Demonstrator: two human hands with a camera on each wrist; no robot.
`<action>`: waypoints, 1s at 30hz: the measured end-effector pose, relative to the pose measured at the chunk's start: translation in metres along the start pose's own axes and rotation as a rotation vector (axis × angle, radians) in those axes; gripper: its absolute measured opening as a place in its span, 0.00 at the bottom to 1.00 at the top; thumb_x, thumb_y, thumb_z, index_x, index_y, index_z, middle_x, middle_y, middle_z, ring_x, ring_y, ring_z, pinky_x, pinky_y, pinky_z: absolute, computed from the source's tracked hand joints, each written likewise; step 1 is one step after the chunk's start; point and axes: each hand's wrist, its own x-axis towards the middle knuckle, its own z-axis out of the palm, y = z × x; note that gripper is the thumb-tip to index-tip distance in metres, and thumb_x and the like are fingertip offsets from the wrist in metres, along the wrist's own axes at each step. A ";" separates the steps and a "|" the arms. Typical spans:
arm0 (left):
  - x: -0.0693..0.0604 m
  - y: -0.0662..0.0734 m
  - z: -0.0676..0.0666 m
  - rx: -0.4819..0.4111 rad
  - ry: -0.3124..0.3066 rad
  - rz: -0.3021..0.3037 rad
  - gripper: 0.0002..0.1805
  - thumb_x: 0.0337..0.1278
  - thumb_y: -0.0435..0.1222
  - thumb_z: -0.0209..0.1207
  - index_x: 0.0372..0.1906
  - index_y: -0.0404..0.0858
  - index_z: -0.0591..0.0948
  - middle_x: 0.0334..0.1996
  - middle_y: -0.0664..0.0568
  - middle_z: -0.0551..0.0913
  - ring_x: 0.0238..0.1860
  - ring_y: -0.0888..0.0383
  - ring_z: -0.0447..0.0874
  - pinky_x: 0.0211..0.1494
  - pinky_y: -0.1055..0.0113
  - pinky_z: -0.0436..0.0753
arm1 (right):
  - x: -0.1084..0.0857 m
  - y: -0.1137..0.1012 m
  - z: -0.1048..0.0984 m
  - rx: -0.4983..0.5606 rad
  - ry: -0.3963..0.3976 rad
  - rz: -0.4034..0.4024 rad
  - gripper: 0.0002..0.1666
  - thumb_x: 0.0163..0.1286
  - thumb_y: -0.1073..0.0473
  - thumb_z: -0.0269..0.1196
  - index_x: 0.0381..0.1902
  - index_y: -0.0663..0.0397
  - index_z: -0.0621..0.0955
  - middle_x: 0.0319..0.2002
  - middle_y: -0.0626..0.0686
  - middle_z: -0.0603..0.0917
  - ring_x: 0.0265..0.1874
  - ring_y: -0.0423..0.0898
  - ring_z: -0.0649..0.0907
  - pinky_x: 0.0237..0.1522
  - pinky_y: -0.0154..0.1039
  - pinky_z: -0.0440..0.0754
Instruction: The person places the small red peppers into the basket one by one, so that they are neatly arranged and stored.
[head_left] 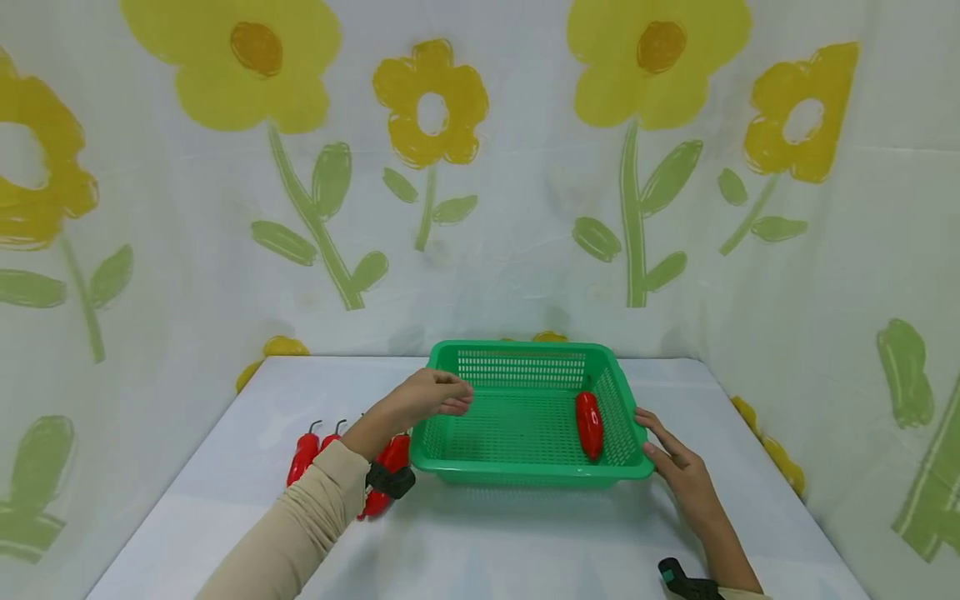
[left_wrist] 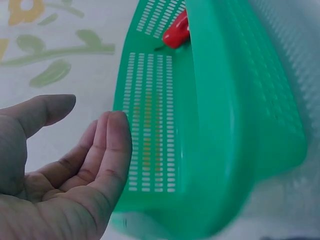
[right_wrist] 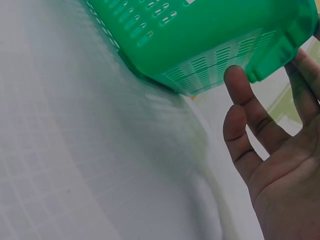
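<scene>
A green plastic basket (head_left: 517, 471) with slotted walls stands on the white table. One red pepper (head_left: 589, 426) lies inside it near the right wall, also visible in the left wrist view. My left hand (head_left: 429, 393) hovers over the basket's left side. Its thumb and fingers are apart with nothing between them (left_wrist: 75, 160). At the right front corner, my right hand (head_left: 678, 471) holds the basket's rim, thumb and fingertips on it. Two of its fingers (right_wrist: 239, 125) stand free of the basket wall in the right wrist view.
Several red peppers (head_left: 303, 456) with dark stems lie on the table left of the basket, partly hidden by my left forearm. The white table (head_left: 495, 550) reaches back to a white cloth (head_left: 502, 275) printed with yellow flowers.
</scene>
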 end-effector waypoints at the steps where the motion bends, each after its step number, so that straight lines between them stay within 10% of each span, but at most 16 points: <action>1: -0.002 -0.001 -0.003 -0.004 0.008 0.001 0.19 0.70 0.34 0.58 0.57 0.23 0.76 0.51 0.37 0.82 0.51 0.45 0.84 0.61 0.53 0.80 | 0.000 0.001 0.000 -0.003 -0.001 -0.002 0.26 0.80 0.54 0.53 0.73 0.48 0.70 0.76 0.48 0.63 0.71 0.31 0.61 0.54 0.28 0.77; 30: -0.059 -0.035 -0.058 -0.029 0.232 0.021 0.21 0.74 0.35 0.54 0.62 0.25 0.73 0.56 0.34 0.79 0.56 0.43 0.82 0.64 0.52 0.77 | -0.001 -0.005 0.000 0.035 -0.013 -0.016 0.27 0.81 0.59 0.51 0.75 0.55 0.67 0.76 0.48 0.63 0.70 0.30 0.63 0.55 0.25 0.76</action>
